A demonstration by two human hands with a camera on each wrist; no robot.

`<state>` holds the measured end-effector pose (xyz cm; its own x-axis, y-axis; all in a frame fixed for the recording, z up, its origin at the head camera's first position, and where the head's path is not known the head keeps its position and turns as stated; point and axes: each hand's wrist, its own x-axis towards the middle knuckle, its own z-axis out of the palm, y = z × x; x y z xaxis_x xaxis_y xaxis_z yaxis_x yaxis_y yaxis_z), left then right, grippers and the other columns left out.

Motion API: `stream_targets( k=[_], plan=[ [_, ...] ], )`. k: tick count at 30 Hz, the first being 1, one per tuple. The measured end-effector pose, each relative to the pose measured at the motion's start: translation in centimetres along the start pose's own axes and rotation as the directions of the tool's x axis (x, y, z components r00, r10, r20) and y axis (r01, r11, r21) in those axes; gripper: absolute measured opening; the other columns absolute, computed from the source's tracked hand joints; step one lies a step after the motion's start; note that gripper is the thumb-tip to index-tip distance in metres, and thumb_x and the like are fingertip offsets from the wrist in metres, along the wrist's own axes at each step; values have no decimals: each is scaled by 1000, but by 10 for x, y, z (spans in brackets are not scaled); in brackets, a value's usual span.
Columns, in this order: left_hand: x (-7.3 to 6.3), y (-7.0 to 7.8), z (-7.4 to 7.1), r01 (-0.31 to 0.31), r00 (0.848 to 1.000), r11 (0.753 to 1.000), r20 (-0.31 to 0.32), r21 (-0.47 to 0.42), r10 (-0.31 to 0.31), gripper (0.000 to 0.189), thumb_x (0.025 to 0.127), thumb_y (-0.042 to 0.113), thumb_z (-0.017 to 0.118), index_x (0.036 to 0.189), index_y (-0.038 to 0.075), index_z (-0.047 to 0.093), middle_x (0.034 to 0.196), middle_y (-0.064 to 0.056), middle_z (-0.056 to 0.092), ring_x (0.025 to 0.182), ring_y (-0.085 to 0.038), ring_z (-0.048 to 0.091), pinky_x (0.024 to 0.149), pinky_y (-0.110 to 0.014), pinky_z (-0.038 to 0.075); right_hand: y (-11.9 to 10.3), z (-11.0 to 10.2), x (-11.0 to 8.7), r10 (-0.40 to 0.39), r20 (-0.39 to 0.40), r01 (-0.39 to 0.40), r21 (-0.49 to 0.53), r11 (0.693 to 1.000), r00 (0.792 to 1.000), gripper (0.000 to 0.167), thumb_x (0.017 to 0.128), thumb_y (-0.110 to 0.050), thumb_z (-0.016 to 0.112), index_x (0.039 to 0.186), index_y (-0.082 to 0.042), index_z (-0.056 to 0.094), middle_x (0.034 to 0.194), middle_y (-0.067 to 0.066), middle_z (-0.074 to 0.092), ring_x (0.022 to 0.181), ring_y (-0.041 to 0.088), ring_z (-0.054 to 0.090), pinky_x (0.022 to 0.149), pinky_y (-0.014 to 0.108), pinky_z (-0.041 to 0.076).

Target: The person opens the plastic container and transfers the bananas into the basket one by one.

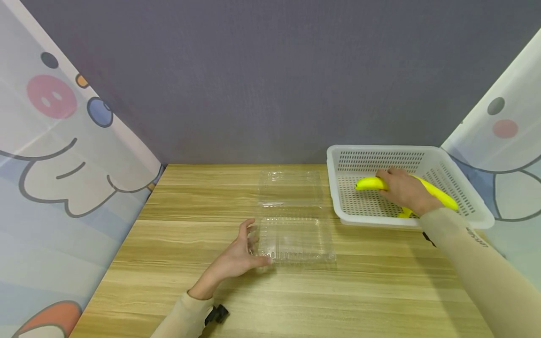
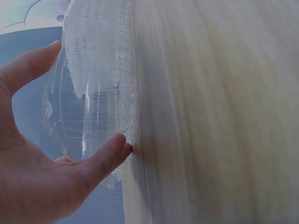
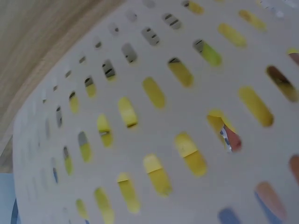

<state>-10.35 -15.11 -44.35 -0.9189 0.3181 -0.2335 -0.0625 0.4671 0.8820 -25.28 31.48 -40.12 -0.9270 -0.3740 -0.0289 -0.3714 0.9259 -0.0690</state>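
Observation:
My right hand (image 1: 403,188) reaches into the white basket (image 1: 344,218) and grips a yellow banana (image 1: 369,183), whose end sticks out left of the fingers. More yellow banana (image 1: 439,195) shows to the right of the hand, and another yellow piece (image 1: 405,213) lies under it. A clear plastic clamshell box (image 1: 296,237) lies opened on the table, its lid (image 1: 289,185) towards the wall. At the box's left side is my left hand (image 1: 236,256), thumb and fingers spread along the edge. In the left wrist view, extended fingers (image 2: 110,151) lie beside the clear wall.
The wooden table (image 1: 190,202) meets a grey wall (image 1: 253,94) behind the box and basket. Cartoon-printed panels (image 1: 55,164) stand on both sides. In the right wrist view, the slotted basket wall (image 3: 140,56) fills most of the picture, with yellow showing through its slots.

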Motion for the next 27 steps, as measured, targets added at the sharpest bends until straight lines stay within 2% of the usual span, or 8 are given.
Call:
stream_targets(
  k=[4, 10, 27],
  plan=[
    [1, -1, 0, 2, 1000, 1000, 2, 0, -2, 118, 78, 35, 89, 160, 14, 7, 162, -25, 26, 137, -46, 43, 105, -60, 44, 0, 2, 0, 15, 6, -15, 3, 1000, 1000, 42, 92, -18, 72, 126, -2, 54, 107, 22, 58, 96, 37, 56, 78, 58, 50],
    [1, -1, 0, 0, 1000, 1000, 4, 4, 0, 118, 78, 35, 89, 160, 14, 6, 162, -26, 27, 137, -46, 43, 105, -60, 44, 1, 5, 3, 37, 5, -37, 10, 999, 999, 43, 91, -17, 71, 127, -1, 54, 110, 23, 57, 100, 38, 55, 82, 60, 49],
    [1, 2, 0, 3, 1000, 1000, -7, -7, -3, 116, 78, 32, 89, 160, 14, 9, 161, -25, 28, 137, -47, 43, 105, -62, 43, -5, 3, 3, 101, 73, -105, 50, 993, 992, 50, 93, -22, 69, 134, 2, 54, 119, 27, 55, 107, 43, 52, 87, 64, 47]
  ],
)
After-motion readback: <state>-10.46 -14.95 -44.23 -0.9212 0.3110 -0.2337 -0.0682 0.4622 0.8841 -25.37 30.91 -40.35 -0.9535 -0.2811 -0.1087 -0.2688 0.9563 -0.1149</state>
